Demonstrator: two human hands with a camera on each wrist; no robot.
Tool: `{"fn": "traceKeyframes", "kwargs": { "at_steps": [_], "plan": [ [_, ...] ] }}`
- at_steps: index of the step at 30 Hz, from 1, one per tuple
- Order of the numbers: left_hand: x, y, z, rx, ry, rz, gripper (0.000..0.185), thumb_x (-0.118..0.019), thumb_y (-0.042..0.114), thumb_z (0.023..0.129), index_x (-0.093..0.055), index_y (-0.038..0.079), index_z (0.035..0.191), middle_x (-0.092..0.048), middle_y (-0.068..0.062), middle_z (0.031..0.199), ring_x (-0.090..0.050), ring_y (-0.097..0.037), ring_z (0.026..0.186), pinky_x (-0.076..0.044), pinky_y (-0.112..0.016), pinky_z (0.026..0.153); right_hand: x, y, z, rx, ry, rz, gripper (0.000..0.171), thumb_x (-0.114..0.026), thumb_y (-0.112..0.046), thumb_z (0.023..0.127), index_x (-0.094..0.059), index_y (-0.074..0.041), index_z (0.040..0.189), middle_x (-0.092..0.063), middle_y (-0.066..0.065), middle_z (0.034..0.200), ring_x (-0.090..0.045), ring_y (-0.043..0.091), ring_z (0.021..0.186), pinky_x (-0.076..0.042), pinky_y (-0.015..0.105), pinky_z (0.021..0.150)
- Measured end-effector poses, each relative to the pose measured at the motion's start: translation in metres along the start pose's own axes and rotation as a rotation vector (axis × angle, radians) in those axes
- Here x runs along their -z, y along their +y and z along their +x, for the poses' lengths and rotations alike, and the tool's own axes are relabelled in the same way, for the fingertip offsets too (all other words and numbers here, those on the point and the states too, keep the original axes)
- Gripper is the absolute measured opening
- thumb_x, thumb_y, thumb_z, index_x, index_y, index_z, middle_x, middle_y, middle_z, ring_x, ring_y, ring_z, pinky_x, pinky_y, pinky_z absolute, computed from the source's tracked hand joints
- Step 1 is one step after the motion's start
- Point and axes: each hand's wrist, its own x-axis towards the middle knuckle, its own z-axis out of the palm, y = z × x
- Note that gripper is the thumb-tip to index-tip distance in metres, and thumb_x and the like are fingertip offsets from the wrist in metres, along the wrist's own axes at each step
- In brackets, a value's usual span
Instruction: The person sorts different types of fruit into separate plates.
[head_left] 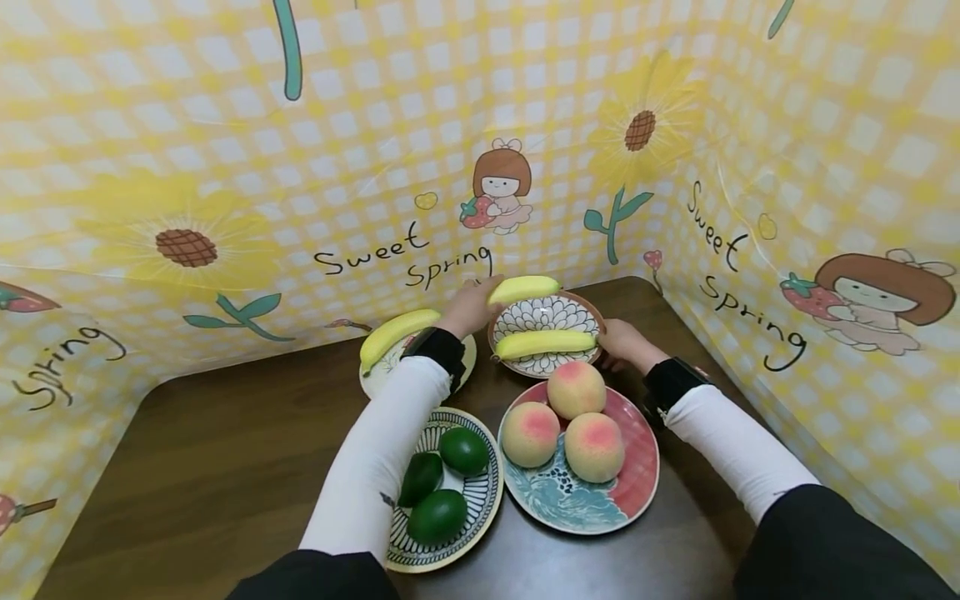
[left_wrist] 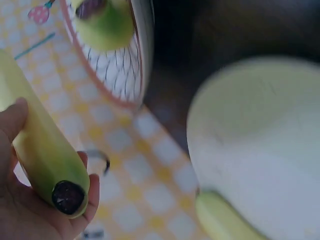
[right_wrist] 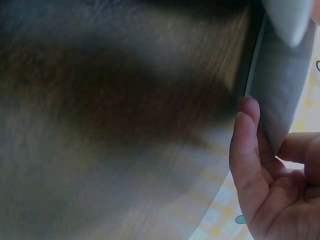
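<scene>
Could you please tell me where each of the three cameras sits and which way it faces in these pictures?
Head: worn on the head, looking forward and down at the brown table and four plates of fruit; both white sleeves and both hands show.
Left wrist: on the left wrist, looking along the palm; the left hand grips a banana.
Right wrist: on the right wrist, looking across the tabletop; the right hand holds the patterned plate by its rim.
Shared: head and left wrist views both show the held banana and that patterned plate.

Left sleeve (head_left: pixel 375 450) hides part of avocado plate (head_left: pixel 480 508).
</scene>
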Motion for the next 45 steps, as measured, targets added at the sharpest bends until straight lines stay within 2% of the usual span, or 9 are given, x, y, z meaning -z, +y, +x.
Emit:
{"fn": "traceKeyframes", "kwargs": {
  "at_steps": [4,9,17,20,27,33,40,45],
  "plan": [
    [-0.018,0.003,0.007,0.030,0.018,-0.022,0.060,-0.059,0.027,0.105,-0.038,0.010,0.158,-0.046,-0.019,0.158,-0.042,-0.038,0.148,-0.036,-0.048,0.122,-0.011,-0.006,0.005,0.009,-0.008,0.016,0.045,-0.035,-0.010,0.103,-0.045,0.011,0.141,-0.067,0.031,0.108,-0.066,0.016,0.061,-0.059,0.031,0.055],
    [-0.036,0.004,0.012,0.099,-0.018,-0.016,0.057,-0.062,0.027,0.103,-0.045,0.010,0.154,-0.049,-0.016,0.156,-0.046,-0.035,0.145,-0.040,-0.048,0.119,-0.018,-0.012,0.005,0.008,-0.001,0.037,0.044,-0.035,-0.010,0.103,-0.047,0.010,0.140,-0.068,0.030,0.106,-0.066,0.017,0.061,-0.059,0.032,0.054],
    [-0.052,0.005,0.016,0.112,-0.054,0.072,0.057,-0.064,0.034,0.101,-0.048,0.016,0.153,-0.051,-0.010,0.157,-0.048,-0.033,0.145,-0.045,-0.052,0.114,-0.020,-0.015,0.002,0.002,0.009,0.027,0.048,-0.035,-0.011,0.104,-0.043,0.008,0.147,-0.067,0.031,0.110,-0.066,0.018,0.060,-0.058,0.031,0.053],
    [-0.054,0.003,0.016,0.119,-0.065,0.068,0.055,-0.064,0.033,0.101,-0.050,0.015,0.151,-0.052,-0.011,0.156,-0.049,-0.034,0.144,-0.046,-0.052,0.113,-0.020,-0.014,0.001,0.006,0.009,0.018,0.047,-0.034,-0.011,0.104,-0.043,0.008,0.147,-0.066,0.033,0.114,-0.066,0.019,0.061,-0.058,0.032,0.053],
    [-0.056,0.006,0.016,0.096,-0.152,0.036,0.052,-0.052,0.029,0.107,-0.044,0.011,0.156,-0.047,-0.014,0.159,-0.043,-0.036,0.149,-0.036,-0.050,0.122,-0.017,-0.011,0.002,-0.009,0.024,0.026,0.047,-0.035,-0.011,0.105,-0.043,0.007,0.147,-0.066,0.033,0.116,-0.066,0.019,0.061,-0.058,0.031,0.053],
    [-0.060,0.006,0.027,0.025,-0.175,0.042,0.052,-0.051,0.027,0.108,-0.044,0.006,0.154,-0.050,-0.014,0.157,-0.044,-0.033,0.148,-0.034,-0.043,0.124,-0.012,-0.007,0.002,-0.010,0.030,0.037,0.048,-0.034,-0.010,0.105,-0.041,0.007,0.149,-0.066,0.034,0.115,-0.064,0.017,0.058,-0.058,0.030,0.052],
    [-0.062,0.015,0.031,0.017,-0.191,0.036,0.051,-0.050,0.026,0.108,-0.044,0.005,0.155,-0.050,-0.015,0.157,-0.043,-0.033,0.149,-0.032,-0.043,0.125,-0.006,-0.002,0.001,-0.024,0.043,0.014,0.049,-0.033,-0.011,0.106,-0.038,0.007,0.152,-0.065,0.034,0.117,-0.064,0.017,0.059,-0.057,0.030,0.052],
    [-0.063,0.019,0.034,0.009,-0.217,0.058,0.051,-0.046,0.027,0.109,-0.042,0.006,0.156,-0.048,-0.015,0.159,-0.039,-0.035,0.151,-0.027,-0.048,0.127,-0.001,0.002,0.001,-0.028,0.046,0.007,0.048,-0.033,-0.010,0.106,-0.040,0.007,0.151,-0.066,0.033,0.117,-0.066,0.017,0.061,-0.058,0.031,0.053]
  ]
}}
